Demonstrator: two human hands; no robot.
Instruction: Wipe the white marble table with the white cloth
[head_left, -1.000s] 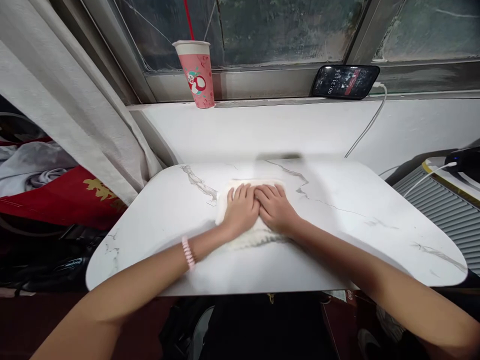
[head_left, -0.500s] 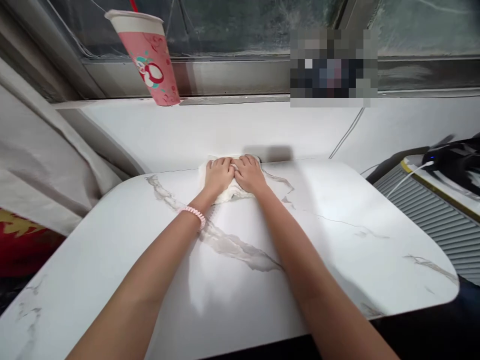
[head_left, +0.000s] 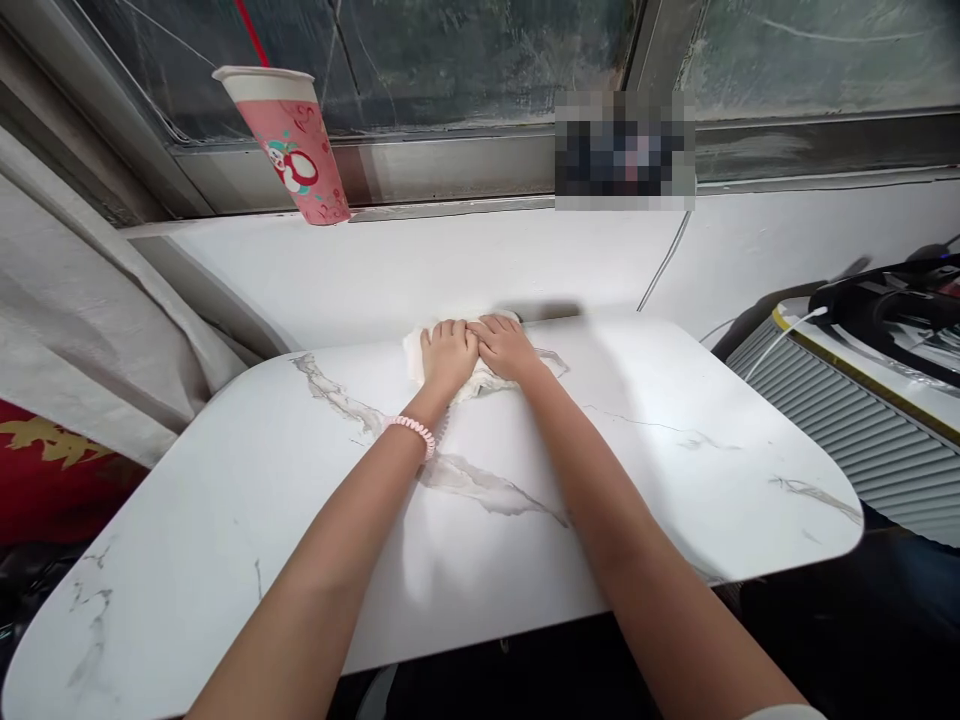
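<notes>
Both left hand (head_left: 451, 358) and right hand (head_left: 507, 347), fingers outstretched, barely spread, are pressing the cloth (head_left: 483, 379) on the table (head_left: 690, 500) nearer the wall (head_left: 450, 270) than before.

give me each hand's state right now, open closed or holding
Left hand: open, laid palm-down on the white cloth.
Right hand: open, palm-down on the same cloth, close beside the left.
</notes>
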